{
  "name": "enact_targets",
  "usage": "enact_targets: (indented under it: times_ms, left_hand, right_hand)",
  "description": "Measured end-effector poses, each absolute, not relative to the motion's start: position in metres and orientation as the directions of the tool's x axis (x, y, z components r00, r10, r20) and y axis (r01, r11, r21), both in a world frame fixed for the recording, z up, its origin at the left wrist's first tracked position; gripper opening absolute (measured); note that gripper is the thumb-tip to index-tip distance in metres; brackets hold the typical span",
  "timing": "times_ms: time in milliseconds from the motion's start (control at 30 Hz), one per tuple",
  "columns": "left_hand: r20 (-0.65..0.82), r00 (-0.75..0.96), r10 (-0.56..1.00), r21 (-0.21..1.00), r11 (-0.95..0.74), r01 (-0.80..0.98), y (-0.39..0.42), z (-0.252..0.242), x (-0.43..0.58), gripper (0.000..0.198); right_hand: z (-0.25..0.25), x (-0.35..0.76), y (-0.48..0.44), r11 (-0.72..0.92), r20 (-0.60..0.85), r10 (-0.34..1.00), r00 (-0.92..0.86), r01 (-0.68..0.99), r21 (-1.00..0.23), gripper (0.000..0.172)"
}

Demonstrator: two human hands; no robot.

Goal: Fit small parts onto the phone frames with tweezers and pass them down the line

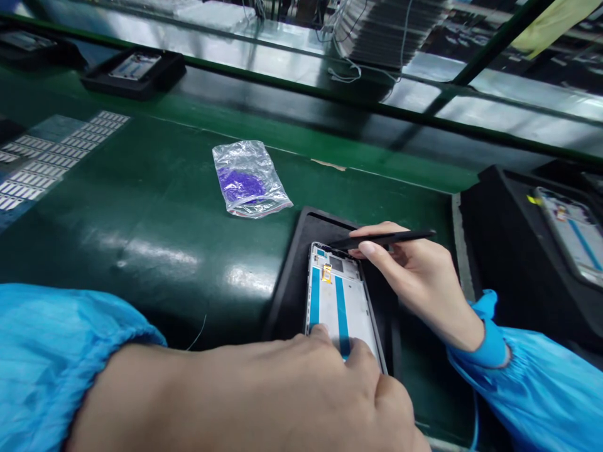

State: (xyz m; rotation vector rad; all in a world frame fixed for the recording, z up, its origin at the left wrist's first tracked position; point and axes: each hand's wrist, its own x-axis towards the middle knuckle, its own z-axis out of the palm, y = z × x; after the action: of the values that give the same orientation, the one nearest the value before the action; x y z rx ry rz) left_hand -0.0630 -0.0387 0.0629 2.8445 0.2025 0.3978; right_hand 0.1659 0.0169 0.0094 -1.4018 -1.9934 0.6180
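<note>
A phone mid-frame [354,301], silver with two blue strips and a small orange flex piece [326,272], lies in a black tray [294,285]. Across its lower part rests my left hand [301,389], holding it down with the fingertips; the thumb is hidden. My right hand [405,263] pinches a slim black tweezers-like tool [391,238] between thumb and fingers. The tool's tip is at the upper edge of the phone frame, by dark parts there. Whether the tip holds anything is too small to tell.
A clear zip bag [252,179] of small purple pieces lies behind the tray. Sheets of white labels [51,160] are at left. Another black tray [134,74] with a phone part sits at the back. Stacked black trays [513,232], one carrying a phone frame [572,232], stand at right.
</note>
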Motion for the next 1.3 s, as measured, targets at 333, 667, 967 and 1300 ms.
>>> enact_targets:
  times_ms: [333,667,967,1300]
  left_hand:
    - [0.261,0.949,0.177,0.288,-0.953,0.098,-0.0381,0.0637,-0.062,0.028]
    - [0.183,0.973,0.143,0.282,-0.956,0.088,-0.0371,0.0655,-0.0639,0.03]
    - [0.198,0.97,0.144,0.262,-0.961,0.089,-0.0385,0.0631,-0.0626,0.026]
    - [0.219,0.965,0.146,0.216,-0.971,0.098,-0.0407,0.0622,-0.0629,0.027]
  right_hand:
    - [0.0095,0.1669,0.0197,0.287,0.19,0.956,-0.224,0.578,-0.764,0.023]
    - [0.0105,0.1685,0.0204,0.301,0.184,0.951,-0.25,0.598,-0.743,0.024]
    - [0.0094,0.168,0.0179,0.338,0.223,0.941,-0.256,0.642,-0.689,0.024]
    - [0.0106,0.1674,0.0172,0.409,0.261,0.912,-0.315,0.681,-0.607,0.022]
